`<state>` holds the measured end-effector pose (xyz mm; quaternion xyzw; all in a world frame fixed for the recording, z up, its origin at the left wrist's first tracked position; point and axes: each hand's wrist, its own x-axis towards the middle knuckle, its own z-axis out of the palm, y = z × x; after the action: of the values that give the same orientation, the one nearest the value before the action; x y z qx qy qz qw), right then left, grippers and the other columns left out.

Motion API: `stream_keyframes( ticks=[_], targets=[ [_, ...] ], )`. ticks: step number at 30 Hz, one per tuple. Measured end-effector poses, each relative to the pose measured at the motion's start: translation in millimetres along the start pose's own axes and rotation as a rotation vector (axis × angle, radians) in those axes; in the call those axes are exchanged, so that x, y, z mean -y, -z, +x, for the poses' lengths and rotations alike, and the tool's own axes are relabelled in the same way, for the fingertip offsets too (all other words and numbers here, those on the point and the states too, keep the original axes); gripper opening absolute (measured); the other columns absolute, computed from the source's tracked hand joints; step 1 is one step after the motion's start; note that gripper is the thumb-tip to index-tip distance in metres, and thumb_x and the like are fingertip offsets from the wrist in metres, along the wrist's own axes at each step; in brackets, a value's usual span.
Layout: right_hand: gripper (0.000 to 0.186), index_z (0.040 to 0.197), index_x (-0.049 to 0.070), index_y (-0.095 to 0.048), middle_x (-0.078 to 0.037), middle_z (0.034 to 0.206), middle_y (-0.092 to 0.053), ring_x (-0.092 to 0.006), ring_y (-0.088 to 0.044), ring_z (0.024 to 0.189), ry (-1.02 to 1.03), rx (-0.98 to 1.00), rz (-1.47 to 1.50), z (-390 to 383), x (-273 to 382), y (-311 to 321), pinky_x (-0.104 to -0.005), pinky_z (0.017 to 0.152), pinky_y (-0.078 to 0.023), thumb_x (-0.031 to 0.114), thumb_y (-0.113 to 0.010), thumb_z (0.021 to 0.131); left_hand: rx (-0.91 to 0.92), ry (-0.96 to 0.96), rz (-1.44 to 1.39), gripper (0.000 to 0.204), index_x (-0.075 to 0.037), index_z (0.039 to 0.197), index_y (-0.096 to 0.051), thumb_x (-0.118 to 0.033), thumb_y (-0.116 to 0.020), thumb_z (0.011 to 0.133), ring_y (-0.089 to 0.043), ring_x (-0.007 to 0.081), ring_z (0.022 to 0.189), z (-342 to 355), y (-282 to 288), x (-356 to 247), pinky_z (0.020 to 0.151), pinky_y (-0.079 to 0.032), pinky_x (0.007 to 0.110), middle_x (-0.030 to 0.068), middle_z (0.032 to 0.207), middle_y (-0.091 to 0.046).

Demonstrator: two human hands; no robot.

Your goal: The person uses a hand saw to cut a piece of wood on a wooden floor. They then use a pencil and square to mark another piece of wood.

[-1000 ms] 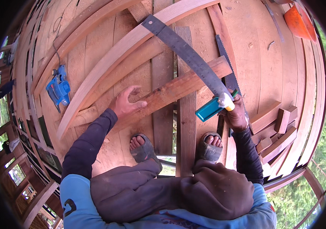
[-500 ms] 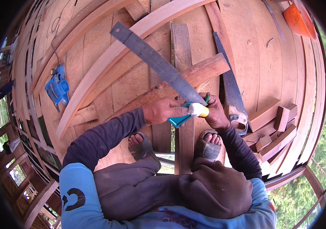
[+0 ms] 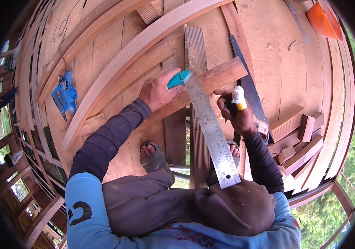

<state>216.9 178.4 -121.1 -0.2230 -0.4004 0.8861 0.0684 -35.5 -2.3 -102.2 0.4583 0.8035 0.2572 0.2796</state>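
We see the left hand (image 3: 157, 89) closed around the teal handle of a metal square (image 3: 210, 128). The long steel blade of the square runs from the handle down toward the person's knees, and it lies across a reddish wooden board (image 3: 214, 79). The board rests at a slant on the plank floor (image 3: 102, 54), in front of the feet in sandals. The right hand (image 3: 236, 112) is clenched around a pencil (image 3: 239, 96) with a white and yellow end, which points up; this hand is just beside the square's blade and above the board. A handsaw (image 3: 248, 87) lies on the floor right behind the right hand. A blue power tool (image 3: 64, 94) rests well apart on the left.
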Motion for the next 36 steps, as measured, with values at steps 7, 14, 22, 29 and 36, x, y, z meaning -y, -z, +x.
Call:
stream_keyframes(
  ticks=[7, 14, 22, 29, 36],
  targets=[
    [0.053, 0.147, 0.002, -0.055, -0.004, 0.110, -0.066, -0.0074, -0.058, 0.082, -0.134, 0.103, -0.175, -7, -7, -4, -0.0237, 0.072, -0.048, 0.031, -0.061, 0.103, -0.152, -0.002, 0.044, 0.051, -0.007, 0.132, -0.056, -0.032, -0.076, 0.092, -0.062, 0.0400, 0.116, 8, -27, 10, 0.098, -0.050, 0.046, 0.0195, 0.119, -0.063],
    [0.066, 0.149, 0.006, -0.052, -0.006, 0.118, -0.066, -0.0141, -0.062, 0.112, -0.103, 0.028, -0.496, -8, -28, 5, -0.0324, 0.095, -0.051, 0.022, -0.082, 0.092, -0.141, 0.000, -0.043, 0.051, -0.006, 0.131, -0.058, -0.030, -0.077, 0.090, -0.064, 0.0402, 0.114, 19, -39, 23, 0.098, -0.051, 0.046, 0.0204, 0.121, -0.066],
    [0.033, 0.122, 0.005, -0.071, -0.004, 0.110, -0.072, -0.0145, -0.067, 0.106, 0.048, -0.016, -0.470, 0, -33, 11, -0.0315, 0.094, -0.051, 0.014, -0.079, 0.092, 0.101, 0.193, -0.284, 0.042, 0.000, 0.126, -0.065, -0.031, -0.072, 0.098, -0.069, 0.0280, 0.108, 43, -28, 39, 0.097, -0.052, 0.039, 0.0172, 0.113, -0.071],
    [0.036, 0.123, 0.004, -0.072, -0.005, 0.109, -0.072, -0.0164, -0.067, 0.106, -0.040, -0.054, -0.577, -1, -36, 24, -0.0327, 0.095, -0.051, 0.016, -0.080, 0.091, 0.275, 0.181, -0.320, 0.039, -0.002, 0.124, -0.067, -0.032, -0.067, 0.100, -0.071, 0.0293, 0.102, 57, -16, 44, 0.092, -0.053, 0.040, 0.0176, 0.110, -0.073],
    [0.034, 0.124, 0.004, -0.074, -0.006, 0.114, -0.072, -0.0161, -0.067, 0.108, -0.061, -0.101, -0.482, -7, -48, 19, -0.0318, 0.097, -0.051, 0.011, -0.077, 0.091, 0.178, 0.109, -0.292, 0.049, -0.004, 0.131, -0.062, -0.040, -0.068, 0.097, -0.069, 0.0392, 0.107, 49, -27, 41, 0.094, -0.053, 0.045, 0.0215, 0.114, -0.072]
  ],
)
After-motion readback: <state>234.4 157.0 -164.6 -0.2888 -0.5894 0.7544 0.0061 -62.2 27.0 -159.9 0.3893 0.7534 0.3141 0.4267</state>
